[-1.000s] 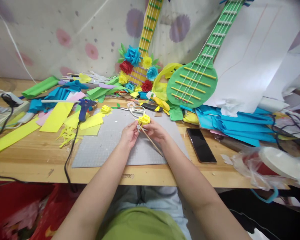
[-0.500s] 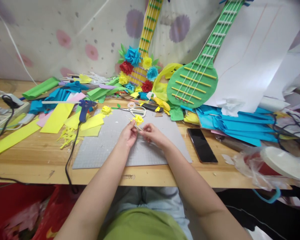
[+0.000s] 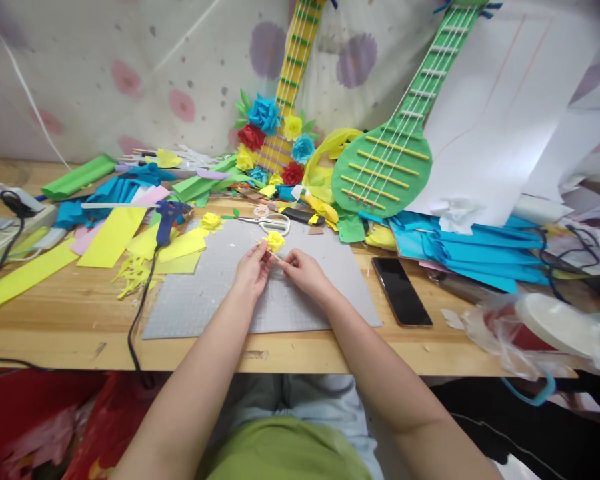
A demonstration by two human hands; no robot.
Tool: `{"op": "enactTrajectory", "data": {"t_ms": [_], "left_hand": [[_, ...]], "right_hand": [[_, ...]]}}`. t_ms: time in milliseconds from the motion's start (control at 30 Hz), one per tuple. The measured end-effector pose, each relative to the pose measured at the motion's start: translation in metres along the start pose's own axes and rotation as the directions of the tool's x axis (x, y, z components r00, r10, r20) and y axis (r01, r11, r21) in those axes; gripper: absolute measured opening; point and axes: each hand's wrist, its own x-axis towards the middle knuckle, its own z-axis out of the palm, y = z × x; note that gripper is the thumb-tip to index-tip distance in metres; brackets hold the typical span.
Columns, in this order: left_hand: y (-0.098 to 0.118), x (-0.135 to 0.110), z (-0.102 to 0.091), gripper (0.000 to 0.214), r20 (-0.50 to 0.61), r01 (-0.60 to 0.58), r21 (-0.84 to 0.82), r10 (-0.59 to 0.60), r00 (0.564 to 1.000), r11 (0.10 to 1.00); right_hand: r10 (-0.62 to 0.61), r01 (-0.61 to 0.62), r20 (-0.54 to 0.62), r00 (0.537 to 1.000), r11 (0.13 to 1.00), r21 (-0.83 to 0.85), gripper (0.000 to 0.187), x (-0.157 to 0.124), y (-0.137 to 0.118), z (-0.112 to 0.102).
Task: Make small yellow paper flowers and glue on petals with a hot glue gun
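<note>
Above the grey cutting mat (image 3: 200,293), my left hand (image 3: 253,268) is closed on a small yellow paper flower (image 3: 274,241), with thumb and fingers at its base. My right hand (image 3: 303,270) pinches a thin pale stick (image 3: 277,257) that runs toward the flower; whether its far end touches the petals is hidden by fingers. Just behind the hands lie scissors (image 3: 276,224) with white handles. A second yellow paper flower (image 3: 211,221) with a green leaf rests at the mat's back left edge.
A blue glue gun (image 3: 165,223) lies left on yellow paper pieces (image 3: 183,245), its cord crossing the table edge. A phone (image 3: 401,291) is right of the mat. A green paper instrument (image 3: 383,167) and a flowered yellow one (image 3: 293,73) lean behind. A wrapped tub (image 3: 555,327) stands right.
The yellow flower has turned slightly in my fingers, and the right hand has shifted a little on the stick. The whole view has moved slightly; nothing was let go.
</note>
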Motion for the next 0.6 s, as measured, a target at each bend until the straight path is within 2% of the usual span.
{"op": "enactTrajectory", "data": {"t_ms": [200,400,600], "left_hand": [[0.0052,-0.0049,0.001,0.012,0.02,0.015,0.01,-0.015,1.0,1.0],[0.004,-0.004,0.0017,0.008,0.01,-0.045,0.042,0.045,0.999,0.998],[0.0028,-0.0021,0.0015,0.008,-0.006,-0.051,0.046,0.052,0.999,0.998]], "right_hand": [[-0.057,0.041,-0.099,0.993,0.987,-0.153,0.017,-0.0001,-0.0013,-0.0017],[-0.082,0.062,-0.084,0.993,0.975,-0.215,0.017,-0.0013,-0.0032,-0.0014],[-0.078,0.044,-0.09,0.993,0.943,-0.329,0.017,-0.0024,-0.0062,-0.0029]]}}
